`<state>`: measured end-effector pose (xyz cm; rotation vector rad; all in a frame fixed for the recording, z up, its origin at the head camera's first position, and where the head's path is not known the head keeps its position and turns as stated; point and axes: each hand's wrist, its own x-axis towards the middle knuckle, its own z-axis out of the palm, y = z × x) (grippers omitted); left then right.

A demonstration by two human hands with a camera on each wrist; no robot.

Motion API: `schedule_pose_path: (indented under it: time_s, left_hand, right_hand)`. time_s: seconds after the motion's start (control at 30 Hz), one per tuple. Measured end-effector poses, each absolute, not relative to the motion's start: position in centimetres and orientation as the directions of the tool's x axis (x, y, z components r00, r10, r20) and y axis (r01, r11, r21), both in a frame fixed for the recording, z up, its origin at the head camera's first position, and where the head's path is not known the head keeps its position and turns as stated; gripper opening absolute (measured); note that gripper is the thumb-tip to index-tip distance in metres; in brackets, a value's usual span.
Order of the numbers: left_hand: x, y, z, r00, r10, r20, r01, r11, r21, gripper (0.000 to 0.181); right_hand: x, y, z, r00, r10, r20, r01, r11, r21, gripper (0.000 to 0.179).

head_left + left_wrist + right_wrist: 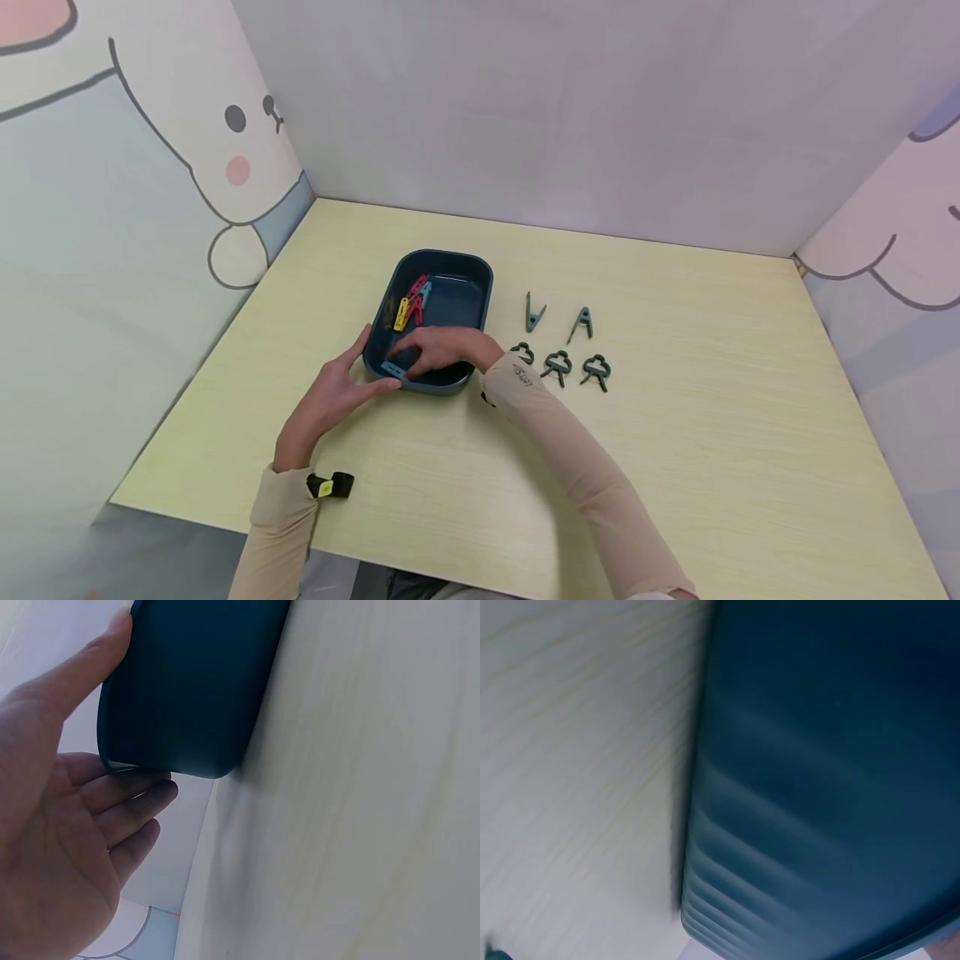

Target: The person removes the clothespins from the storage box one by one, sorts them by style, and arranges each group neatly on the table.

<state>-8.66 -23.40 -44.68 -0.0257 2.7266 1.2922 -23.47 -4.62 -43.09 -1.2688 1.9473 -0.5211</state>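
Note:
A dark blue tray (480, 287) stands on the pale wood table (675, 467); red, yellow and teal clothespins (413, 303) lie in its far left part. My left hand (365, 372) is open, its straight fingers and thumb against the tray's near-left outer wall (187, 690); the left hand (82, 750) shows a bare palm in the left wrist view. My right hand (411, 360) reaches over the near rim into the tray, and its curled fingers seem to pinch a light blue clothespin (393, 368). The blurred right wrist view shows only the tray's wall (825, 787) and the table.
To the right of the tray lie two dark green peg clips (534, 313) (582, 323) and, nearer me, three round dark green clips (522, 352) (557, 365) (596, 371). Walls close the table at the left, back and right.

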Motion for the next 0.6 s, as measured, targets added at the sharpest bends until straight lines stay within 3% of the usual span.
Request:
schedule_pose_path:
  time_s: [0.3, 0.6]
  left_hand:
    - [-8.68, -23.41, -44.66, -0.991, 0.038, -0.126, -0.074, 0.630, 0.773, 0.104]
    - [-8.76, -23.41, -44.66, -0.991, 0.036, -0.129, -0.077, 0.635, 0.769, 0.105]
  right_hand:
    - [-23.61, -4.38, -43.18, -0.272, -0.905, -0.328, -0.591, 0.426, -0.685, 0.046]
    - [-23.44, -3.67, -42.54, -0.334, -0.908, -0.252, -0.564, 0.407, -0.718, 0.054]
